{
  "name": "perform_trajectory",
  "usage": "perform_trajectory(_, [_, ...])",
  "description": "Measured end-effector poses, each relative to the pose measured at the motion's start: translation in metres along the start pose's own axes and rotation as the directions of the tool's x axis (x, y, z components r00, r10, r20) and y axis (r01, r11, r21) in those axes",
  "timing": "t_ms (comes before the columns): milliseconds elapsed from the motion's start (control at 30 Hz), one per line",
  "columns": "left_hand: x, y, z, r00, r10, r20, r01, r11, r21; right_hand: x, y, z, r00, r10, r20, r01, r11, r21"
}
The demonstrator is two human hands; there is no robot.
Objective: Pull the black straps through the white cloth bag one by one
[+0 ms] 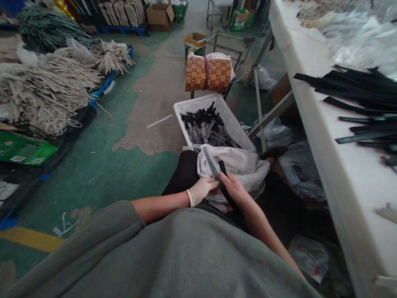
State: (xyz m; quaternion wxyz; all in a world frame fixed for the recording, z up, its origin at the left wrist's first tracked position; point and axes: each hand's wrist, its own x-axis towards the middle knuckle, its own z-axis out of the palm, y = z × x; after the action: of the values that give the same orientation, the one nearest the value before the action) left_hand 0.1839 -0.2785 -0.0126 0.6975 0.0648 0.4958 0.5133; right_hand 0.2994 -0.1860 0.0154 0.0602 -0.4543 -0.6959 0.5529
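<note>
My left hand [201, 189] wears a pale glove and its fingers are closed on a long flat grey sleeve [211, 162] that sticks up and away from me. My right hand [235, 187] is bare and pinches a black strip [222, 169] right beside that sleeve. Both hands meet over my lap, just above a white plastic bag [245, 165] that lies on my knees. Beyond my knees a white plastic crate [231, 120] on the floor holds several black and grey packed strips [206, 126].
A white table [328, 136] runs along the right with black strips [362, 91] and clear bags [356, 41] on it. A stool with a checked cushion [208, 73] stands behind the crate. Bundled pale cords [46, 87] are heaped at left on the green floor.
</note>
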Motion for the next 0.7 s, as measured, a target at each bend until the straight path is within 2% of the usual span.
perform_trajectory(67, [0.005, 0.009, -0.006, 0.996, 0.073, -0.043, -0.076, 0.995, -0.066, -0.009, 0.002, -0.004, 1.0, 0.011, -0.02, -0.011, 1.0, -0.004])
perform_trajectory(133, [0.011, 0.022, -0.016, 0.98, 0.141, -0.138, -0.161, 0.977, -0.143, -0.026, 0.009, -0.009, 0.998, 0.048, 0.031, -0.047, 0.998, -0.043])
perform_trajectory(233, [0.016, 0.037, -0.029, 0.946, 0.164, -0.279, -0.23, 0.947, -0.225, -0.057, 0.025, -0.014, 0.981, 0.131, 0.142, -0.117, 0.988, -0.102])
perform_trajectory(300, [0.013, 0.036, -0.029, 0.94, 0.166, -0.297, -0.24, 0.942, -0.233, -0.068, 0.029, -0.013, 0.98, 0.15, 0.129, -0.128, 0.979, -0.161])
perform_trajectory(400, [0.004, 0.021, -0.015, 0.956, 0.192, -0.224, -0.235, 0.955, -0.183, -0.059, 0.017, -0.004, 0.994, 0.101, 0.037, -0.088, 0.962, -0.258])
perform_trajectory(500, [-0.003, 0.013, -0.003, 0.966, 0.221, -0.133, -0.235, 0.966, -0.104, -0.035, -0.009, 0.005, 0.999, 0.038, -0.001, -0.037, 0.968, -0.25])
perform_trajectory(600, [-0.003, 0.029, -0.014, 0.939, 0.293, -0.179, -0.316, 0.941, -0.117, -0.03, -0.02, 0.003, 0.995, 0.024, 0.099, -0.006, 0.985, -0.174])
perform_trajectory(700, [-0.002, 0.051, -0.037, 0.897, 0.324, -0.302, -0.392, 0.898, -0.199, -0.05, -0.006, -0.006, 0.976, 0.064, 0.21, -0.048, 0.996, -0.08])
